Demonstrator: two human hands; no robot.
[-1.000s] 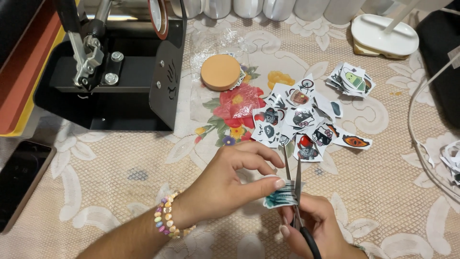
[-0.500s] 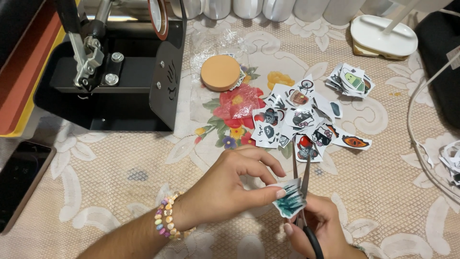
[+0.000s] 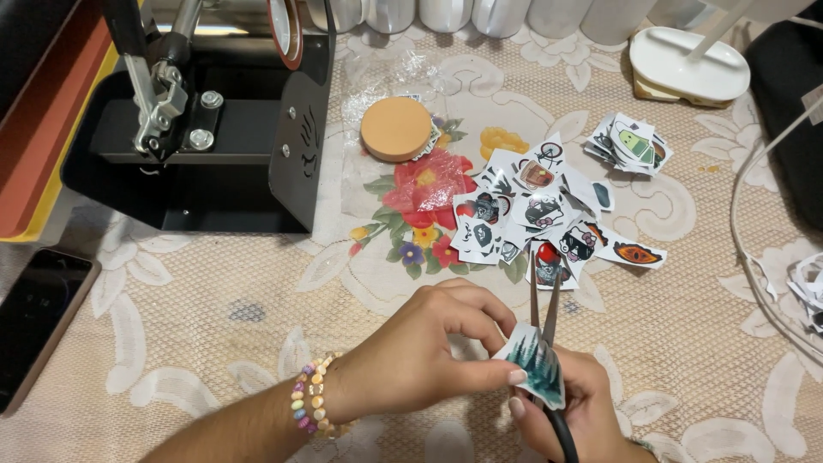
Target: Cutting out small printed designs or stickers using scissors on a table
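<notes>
Sticker paper [image 3: 536,364], printed with dark green trees, is held near the front edge of the table [image 3: 214,343], pinched between thumb and fingers of the left hand [image 3: 429,351]. Scissors [image 3: 542,343] are gripped by the right hand [image 3: 574,411], their thin metal blades parted around the paper's top edge. A lace cloth with a flower pattern is spread over the table. A black heat press [image 3: 214,129] is set at the back left. Cut stickers [image 3: 549,214] are scattered beyond the blades, with a round cork coaster [image 3: 395,129] lying on crinkled clear plastic. A beaded bracelet [image 3: 310,399] is worn on the left wrist
</notes>
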